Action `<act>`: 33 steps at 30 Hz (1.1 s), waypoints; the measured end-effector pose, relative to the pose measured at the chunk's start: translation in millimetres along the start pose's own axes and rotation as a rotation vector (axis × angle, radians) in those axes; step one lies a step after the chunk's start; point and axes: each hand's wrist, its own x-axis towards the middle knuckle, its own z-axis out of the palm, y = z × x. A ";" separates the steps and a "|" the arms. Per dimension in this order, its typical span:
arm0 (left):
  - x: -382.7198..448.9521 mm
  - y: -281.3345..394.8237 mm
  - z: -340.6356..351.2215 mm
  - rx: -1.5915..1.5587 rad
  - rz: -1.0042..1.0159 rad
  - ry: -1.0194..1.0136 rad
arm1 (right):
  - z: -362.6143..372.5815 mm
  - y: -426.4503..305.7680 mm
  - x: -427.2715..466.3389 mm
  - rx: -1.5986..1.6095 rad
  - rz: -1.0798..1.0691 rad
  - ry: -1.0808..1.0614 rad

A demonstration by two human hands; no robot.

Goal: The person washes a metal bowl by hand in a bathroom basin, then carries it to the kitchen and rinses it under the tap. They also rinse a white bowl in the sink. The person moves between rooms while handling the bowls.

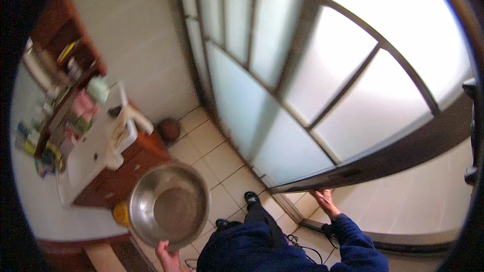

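Observation:
My left hand (pixel 168 257) grips the near rim of a round stainless steel basin (pixel 141 204), with the thumb over the edge. The basin tilts so that its inside faces up, and no object shows in it. My right hand (pixel 326 201) is at the dark edge of a door (pixel 295 185) with frosted glass panes, its fingers curled against the frame. Part of those fingers is hidden by the door. The door stands at an angle across the tiled floor (pixel 219 166), ahead of my feet.
To the left, a white washbasin (pixel 83 170) sits on a reddish-brown cabinet (pixel 113 185), with cloths over its edge. A mirror shelf (pixel 60 109) holds several small items. Something yellow (pixel 121 213) is partly behind the steel basin. A dark round object (pixel 168 130) stands by the wall. Black cables (pixel 306 249) hang near me.

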 end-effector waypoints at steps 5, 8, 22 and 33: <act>-6.8 11.3 8.7 -0.063 -0.010 0.105 | -21.5 -1.8 -20.7 0.108 0.105 -0.029; 5.7 9.8 1.7 -0.155 -0.024 0.049 | -30.3 4.4 -26.6 0.034 -0.084 -0.023; 24.1 19.0 5.8 -0.306 0.069 0.218 | 8.3 -2.2 48.2 0.280 0.529 -0.249; 37.1 56.1 -12.5 -0.281 0.040 0.460 | 132.3 -67.0 112.9 0.117 0.556 -0.565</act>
